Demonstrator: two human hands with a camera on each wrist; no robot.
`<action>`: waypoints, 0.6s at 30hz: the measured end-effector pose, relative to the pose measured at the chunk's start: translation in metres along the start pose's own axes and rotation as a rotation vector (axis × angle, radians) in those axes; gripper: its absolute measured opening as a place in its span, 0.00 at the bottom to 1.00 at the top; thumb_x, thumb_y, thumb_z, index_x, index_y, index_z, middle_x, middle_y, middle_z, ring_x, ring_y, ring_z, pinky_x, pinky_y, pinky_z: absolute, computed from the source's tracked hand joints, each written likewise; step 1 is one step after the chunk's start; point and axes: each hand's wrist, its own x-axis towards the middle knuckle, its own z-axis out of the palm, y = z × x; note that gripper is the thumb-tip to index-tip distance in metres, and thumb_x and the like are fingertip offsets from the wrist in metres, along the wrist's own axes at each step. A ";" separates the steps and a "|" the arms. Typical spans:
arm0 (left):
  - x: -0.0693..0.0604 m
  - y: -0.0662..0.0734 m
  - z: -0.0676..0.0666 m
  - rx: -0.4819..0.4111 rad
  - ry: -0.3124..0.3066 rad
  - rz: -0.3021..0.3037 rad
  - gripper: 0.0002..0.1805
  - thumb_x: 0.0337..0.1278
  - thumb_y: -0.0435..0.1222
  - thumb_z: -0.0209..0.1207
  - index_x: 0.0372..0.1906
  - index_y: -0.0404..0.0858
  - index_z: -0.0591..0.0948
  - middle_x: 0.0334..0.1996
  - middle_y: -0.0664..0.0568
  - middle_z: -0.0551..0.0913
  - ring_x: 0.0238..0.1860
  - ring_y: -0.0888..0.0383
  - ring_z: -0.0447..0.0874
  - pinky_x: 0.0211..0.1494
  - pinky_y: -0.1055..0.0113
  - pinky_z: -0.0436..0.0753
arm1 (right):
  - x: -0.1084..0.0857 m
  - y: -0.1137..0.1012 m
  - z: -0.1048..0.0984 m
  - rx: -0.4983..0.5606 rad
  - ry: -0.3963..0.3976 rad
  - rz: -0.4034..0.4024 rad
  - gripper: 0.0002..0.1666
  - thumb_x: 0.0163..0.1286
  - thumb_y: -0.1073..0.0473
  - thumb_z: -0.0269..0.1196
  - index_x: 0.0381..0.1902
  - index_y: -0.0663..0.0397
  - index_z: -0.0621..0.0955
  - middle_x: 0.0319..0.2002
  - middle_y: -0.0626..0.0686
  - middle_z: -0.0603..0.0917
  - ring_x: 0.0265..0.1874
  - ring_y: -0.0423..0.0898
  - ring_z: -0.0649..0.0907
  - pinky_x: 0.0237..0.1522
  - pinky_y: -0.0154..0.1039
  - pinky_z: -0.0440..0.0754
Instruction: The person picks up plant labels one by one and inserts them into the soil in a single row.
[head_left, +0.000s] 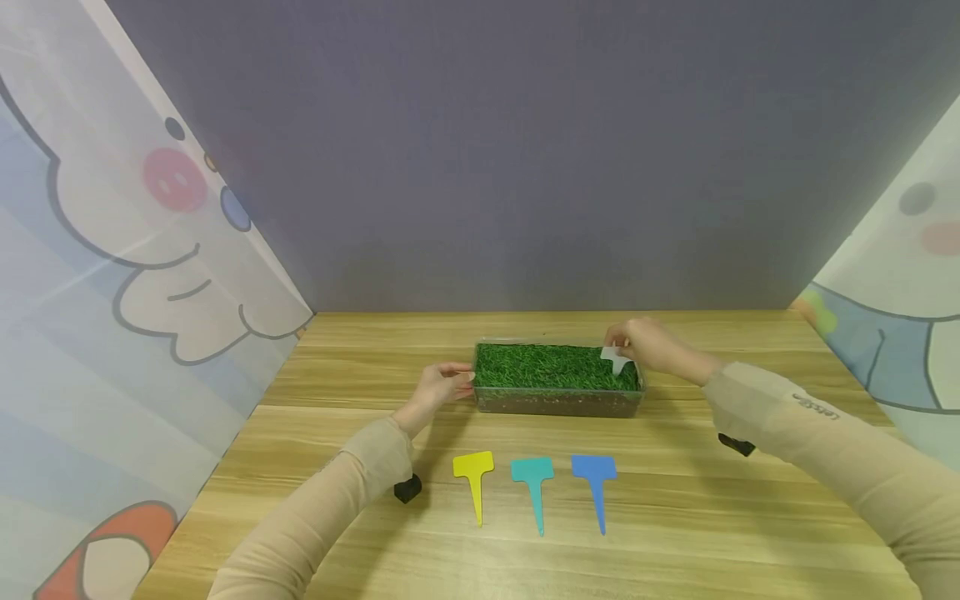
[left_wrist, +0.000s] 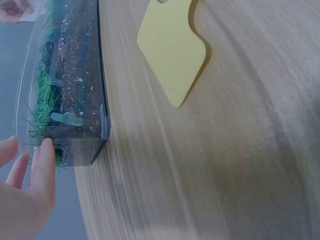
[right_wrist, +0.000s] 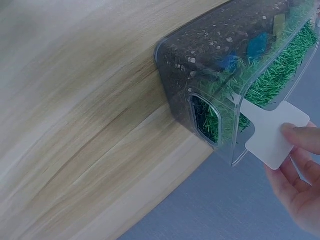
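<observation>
A clear plastic box (head_left: 558, 403) of dark soil, topped with green artificial grass (head_left: 543, 365), stands towards the back of the table. My right hand (head_left: 647, 342) pinches a white T-shaped plant label (head_left: 615, 358) by its head, between thumb and fingers. In the right wrist view the stem of the white label (right_wrist: 272, 132) points down into the grass at the box's right end. At the opposite end, my left hand (head_left: 437, 387) touches the box with fairly straight fingers (left_wrist: 46, 165). Part of the label's stem is hidden by grass and the box wall.
In front of the box lie a yellow plant label (head_left: 474, 467), a teal label (head_left: 532, 471) and a blue label (head_left: 594, 468), side by side with stems towards me. A grey panel (head_left: 555, 167) rises behind the wooden table (head_left: 675, 533). Printed cartoon sheets (head_left: 90, 333) flank both sides.
</observation>
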 end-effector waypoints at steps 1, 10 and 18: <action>0.000 0.000 0.000 0.001 0.000 0.002 0.16 0.52 0.25 0.54 0.48 0.24 0.74 0.45 0.33 0.75 0.41 0.46 0.79 0.48 0.60 0.81 | 0.000 0.000 0.000 0.000 -0.001 0.002 0.07 0.51 0.74 0.61 0.29 0.62 0.81 0.25 0.56 0.82 0.25 0.50 0.80 0.29 0.43 0.83; 0.001 -0.001 0.000 0.008 0.003 0.012 0.15 0.53 0.25 0.54 0.48 0.24 0.74 0.44 0.33 0.75 0.39 0.47 0.79 0.49 0.57 0.80 | 0.001 -0.001 0.002 -0.008 0.001 0.011 0.07 0.52 0.74 0.61 0.31 0.64 0.81 0.26 0.57 0.82 0.25 0.50 0.80 0.28 0.42 0.83; 0.000 -0.001 0.000 0.004 0.010 0.005 0.15 0.53 0.25 0.54 0.47 0.24 0.74 0.45 0.33 0.74 0.39 0.47 0.79 0.49 0.59 0.81 | 0.001 0.001 0.005 0.017 0.006 0.038 0.09 0.52 0.75 0.61 0.33 0.66 0.80 0.27 0.59 0.82 0.26 0.51 0.80 0.29 0.42 0.83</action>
